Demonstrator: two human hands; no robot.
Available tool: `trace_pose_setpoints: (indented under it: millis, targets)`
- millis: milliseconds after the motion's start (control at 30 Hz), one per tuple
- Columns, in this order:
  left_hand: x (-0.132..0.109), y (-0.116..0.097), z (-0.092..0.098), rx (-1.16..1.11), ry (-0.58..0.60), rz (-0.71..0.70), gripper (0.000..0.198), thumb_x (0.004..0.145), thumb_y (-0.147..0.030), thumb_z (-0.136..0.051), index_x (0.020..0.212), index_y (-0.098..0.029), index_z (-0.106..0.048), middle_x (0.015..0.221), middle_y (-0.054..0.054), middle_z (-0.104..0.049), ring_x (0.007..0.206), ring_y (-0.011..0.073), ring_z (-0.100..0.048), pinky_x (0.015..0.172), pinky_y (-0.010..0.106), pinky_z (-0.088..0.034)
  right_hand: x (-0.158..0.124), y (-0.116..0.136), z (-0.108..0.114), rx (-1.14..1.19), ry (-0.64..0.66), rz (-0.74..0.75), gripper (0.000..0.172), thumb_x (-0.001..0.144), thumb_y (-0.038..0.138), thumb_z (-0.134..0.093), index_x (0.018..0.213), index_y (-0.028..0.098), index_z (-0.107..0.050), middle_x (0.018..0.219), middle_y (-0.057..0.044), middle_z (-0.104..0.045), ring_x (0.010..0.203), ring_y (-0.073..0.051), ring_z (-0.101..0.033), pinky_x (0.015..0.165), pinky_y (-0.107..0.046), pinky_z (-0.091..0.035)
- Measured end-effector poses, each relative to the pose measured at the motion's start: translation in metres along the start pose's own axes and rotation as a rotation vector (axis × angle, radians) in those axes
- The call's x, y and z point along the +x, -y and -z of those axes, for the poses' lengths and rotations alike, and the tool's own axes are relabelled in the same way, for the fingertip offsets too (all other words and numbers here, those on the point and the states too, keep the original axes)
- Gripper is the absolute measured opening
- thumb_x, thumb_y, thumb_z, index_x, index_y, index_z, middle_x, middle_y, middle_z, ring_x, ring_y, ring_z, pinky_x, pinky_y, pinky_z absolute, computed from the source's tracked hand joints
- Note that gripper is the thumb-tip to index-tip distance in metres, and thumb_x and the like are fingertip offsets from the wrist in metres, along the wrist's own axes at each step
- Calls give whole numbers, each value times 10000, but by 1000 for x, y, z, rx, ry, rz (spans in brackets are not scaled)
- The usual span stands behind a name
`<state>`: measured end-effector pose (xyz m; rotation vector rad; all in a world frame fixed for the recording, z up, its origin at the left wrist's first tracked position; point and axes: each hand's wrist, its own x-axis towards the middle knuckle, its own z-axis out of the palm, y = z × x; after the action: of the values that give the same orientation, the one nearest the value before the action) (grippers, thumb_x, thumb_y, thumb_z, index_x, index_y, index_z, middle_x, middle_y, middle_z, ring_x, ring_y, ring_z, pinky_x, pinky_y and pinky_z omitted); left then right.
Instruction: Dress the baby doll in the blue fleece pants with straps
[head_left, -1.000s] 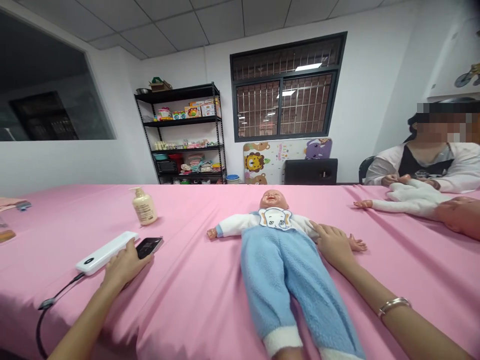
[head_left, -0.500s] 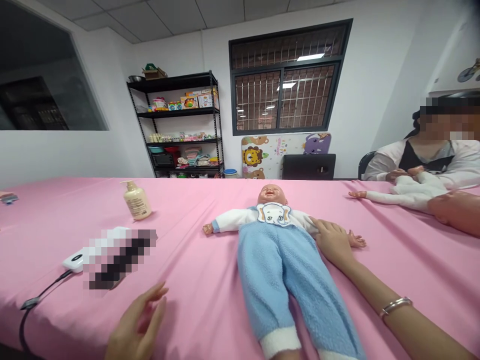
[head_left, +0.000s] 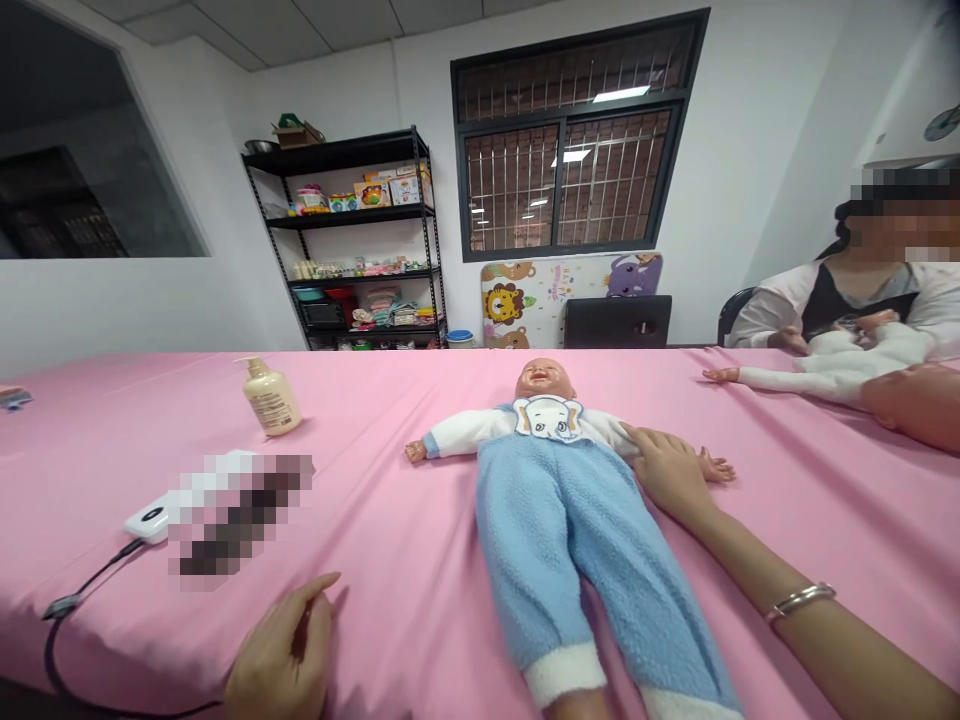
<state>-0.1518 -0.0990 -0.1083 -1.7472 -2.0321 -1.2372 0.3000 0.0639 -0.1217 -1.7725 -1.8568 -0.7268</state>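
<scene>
Pink cloth (head_left: 420, 400) covers the table. The left hand (head_left: 281, 655) has come off the white device (head_left: 150, 522), half-open and empty; the right hand (head_left: 670, 472) lies open on the doll (head_left: 555, 560), apparently not gripping

Changes logged: left hand (head_left: 281, 650), formerly over the white power bank (head_left: 150, 522), now lies apart from it, nearer the front edge of the pink cloth (head_left: 420, 590), fingers loosely curled. Power bank's upper part now covered by a pixelated patch (head_left: 238, 515). View pitched lower: shelving unit (head_left: 341, 240) sits higher in frame. Co-worker's white-clad doll (head_left: 847, 372) shifted, its body now drawn closer to the co-worker's chest.
</scene>
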Motion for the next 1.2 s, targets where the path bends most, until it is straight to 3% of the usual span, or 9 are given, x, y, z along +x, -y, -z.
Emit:
trace_pose_setpoints:
  millis: [533, 600, 700, 800, 900, 1000, 1067, 1133, 1200]
  targets:
    - [-1, -2, 1, 30, 25, 11, 269, 790, -338, -421, 902, -238, -644, 869, 3, -681, 778, 189, -627, 705, 273, -467, -1, 1, 2, 25, 43, -16, 434, 782, 120, -403, 1196, 162, -527, 1075, -75, -581, 955, -213, -508, 843, -335, -396]
    - [1, -4, 3, 42, 43, 39, 279, 780, -352, -419, 893, -242, -649, 882, 7, -684, 779, 192, -633, 683, 263, -477, 0, 2, 7, 36, 36, 1, 443, 799, 215, -455, 1240, 212, -493, 1173, -82, -529, 1017, -237, -486, 866, -367, -388]
    - [8, -7, 8, 54, 161, 104, 280, 754, -398, -455, 884, -257, -659, 846, 2, -694, 720, 188, -642, 574, 230, -481, 3, 2, 14, 56, 12, 96, 518, 795, 330, -512, 1302, 317, -409, 1359, -46, -364, 1182, -272, -376, 948, -421, -331]
    - [20, -19, 12, -10, 260, 164, 311, 730, -451, -478, 896, -257, -656, 753, -5, -690, 593, 172, -624, 479, 212, -459, 6, -4, 12, 103, 92, 164, 518, 817, 298, -481, 1325, 299, -379, 1336, -26, -405, 1190, -227, -379, 988, -396, -306]
    - [37, -52, 10, -144, 324, 95, 365, 741, -502, -468, 929, -237, -632, 677, -9, -659, 537, 155, -588, 475, 210, -450, 7, -15, 5, 96, 175, 41, 490, 825, 323, -480, 1306, 261, -416, 1238, -60, -498, 1138, -241, -423, 959, -414, -327]
    - [62, -99, -6, -238, 484, -83, 358, 789, -488, -437, 960, -226, -612, 731, 8, -654, 681, 176, -612, 565, 227, -463, 7, -19, 7, 68, 124, -139, 479, 784, 329, -545, 1253, 249, -487, 1283, -111, -439, 1223, -329, -322, 973, -499, -278]
    - [82, -126, -29, -282, 596, -185, 337, 826, -384, -400, 1087, -232, -550, 888, 22, -652, 802, 182, -609, 698, 267, -470, 8, -11, 15, 184, 55, -146, 473, 760, 256, -554, 1231, 240, -507, 1338, -112, -370, 1266, -330, -260, 1001, -495, -250]
    - [103, -143, -60, -345, 598, -239, 409, 804, -228, -358, 1204, -205, -440, 1050, 54, -606, 916, 187, -583, 823, 321, -440, 12, 2, 26, 471, 48, -114, 394, 771, 219, -504, 1162, 201, -549, 1263, -106, -448, 1189, -266, -379, 967, -407, -326]
    - [123, -149, -95, -425, 713, -264, 421, 705, -124, -374, 1113, -151, -470, 1024, 80, -594, 929, 190, -567, 849, 331, -422, 15, 15, 35, 821, 178, -99, 285, 809, 274, -451, 1024, 153, -593, 1031, -88, -575, 939, -189, -522, 814, -308, -413]
